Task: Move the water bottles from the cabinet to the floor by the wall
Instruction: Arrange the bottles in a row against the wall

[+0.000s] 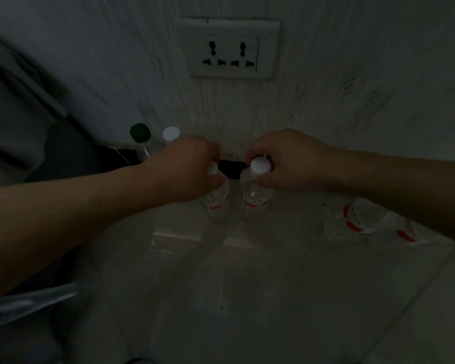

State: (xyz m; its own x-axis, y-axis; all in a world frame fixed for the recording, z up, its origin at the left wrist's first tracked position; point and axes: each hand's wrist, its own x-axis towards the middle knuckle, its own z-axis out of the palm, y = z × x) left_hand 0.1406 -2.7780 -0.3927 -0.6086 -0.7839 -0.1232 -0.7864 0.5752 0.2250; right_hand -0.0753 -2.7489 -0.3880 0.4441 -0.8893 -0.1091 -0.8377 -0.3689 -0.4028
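A dim, pale streaked wall (352, 74) fills the upper frame, meeting a glossy tiled floor (247, 298) along a dark baseboard strip. A white double wall socket (230, 48) sits on the wall above the action. Two bare forearms reach in from either side toward the foot of the wall. The left hand (187, 169) is closed around the neck of a clear water bottle (217, 203) with a red-marked label, standing upright on the floor; its white cap is mostly hidden under the fingers. Just beside it, the right hand (292, 161) grips the neck of a second bottle (255, 195) of the same kind, white cap showing, also upright at the wall. To the right, more red-labelled bottles (352, 219) lie or lean on the floor, partly hidden by the right forearm. Behind the left hand stand a green-capped bottle (140, 139) and a white-capped bottle (171, 134), close against the wall.
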